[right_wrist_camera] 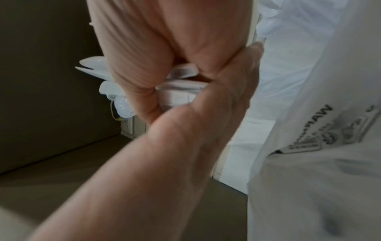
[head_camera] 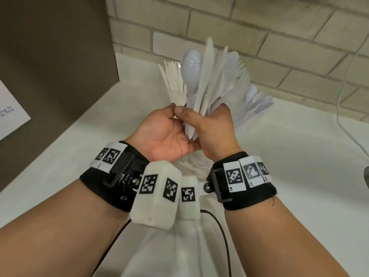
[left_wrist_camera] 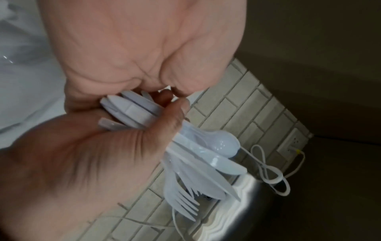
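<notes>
A bundle of white plastic cutlery, spoons, knives and forks together, stands upright over the white counter. My right hand wraps round the bundle's handles, thumb across the front. My left hand sits palm up against them from the left, cupping the handle ends, thumb tip beside the right thumb. In the left wrist view the handle ends show between both hands and the spoon bowls and fork tines fan out beyond. The right wrist view shows the handle ends squeezed between the two hands.
Behind the bundle stand a cluster of plastic knives on the left and spoons on the right. A tiled wall backs the counter, a brown panel closes the left. A white cable hangs right. A plastic bag lies below my wrists.
</notes>
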The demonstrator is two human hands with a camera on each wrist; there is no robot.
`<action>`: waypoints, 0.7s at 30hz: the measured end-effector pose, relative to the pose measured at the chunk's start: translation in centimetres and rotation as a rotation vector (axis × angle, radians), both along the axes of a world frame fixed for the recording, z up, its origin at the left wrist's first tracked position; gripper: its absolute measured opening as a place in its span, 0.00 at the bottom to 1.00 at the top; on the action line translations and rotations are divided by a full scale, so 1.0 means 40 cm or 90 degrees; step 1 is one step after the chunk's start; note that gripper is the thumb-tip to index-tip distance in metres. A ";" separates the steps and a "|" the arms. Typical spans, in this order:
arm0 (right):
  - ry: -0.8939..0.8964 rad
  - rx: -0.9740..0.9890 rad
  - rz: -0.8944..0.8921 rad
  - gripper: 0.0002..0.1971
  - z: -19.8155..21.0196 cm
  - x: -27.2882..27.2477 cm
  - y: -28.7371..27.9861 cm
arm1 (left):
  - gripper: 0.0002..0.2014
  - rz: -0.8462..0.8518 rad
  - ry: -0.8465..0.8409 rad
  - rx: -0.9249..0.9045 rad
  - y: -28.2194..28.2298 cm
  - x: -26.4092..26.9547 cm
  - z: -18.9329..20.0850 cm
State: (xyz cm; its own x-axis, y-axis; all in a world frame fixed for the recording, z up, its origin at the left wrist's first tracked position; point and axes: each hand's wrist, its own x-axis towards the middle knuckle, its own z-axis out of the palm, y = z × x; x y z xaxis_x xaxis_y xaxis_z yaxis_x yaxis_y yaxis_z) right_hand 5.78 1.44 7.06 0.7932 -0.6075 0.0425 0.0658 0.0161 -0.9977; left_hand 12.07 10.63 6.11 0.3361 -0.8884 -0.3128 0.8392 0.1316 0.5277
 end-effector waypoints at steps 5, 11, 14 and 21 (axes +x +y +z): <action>-0.022 0.034 0.029 0.10 -0.005 -0.005 -0.008 | 0.40 0.019 -0.251 0.041 0.006 0.009 0.001; 0.047 -0.109 0.217 0.14 -0.036 -0.020 0.019 | 0.24 0.013 -0.608 0.128 0.016 0.000 0.024; 0.051 -0.083 0.262 0.13 -0.035 -0.028 0.010 | 0.19 0.021 -0.603 0.124 0.013 -0.008 0.023; 0.154 -0.168 0.280 0.22 -0.027 -0.034 -0.003 | 0.05 0.168 -0.526 0.122 -0.001 -0.022 0.023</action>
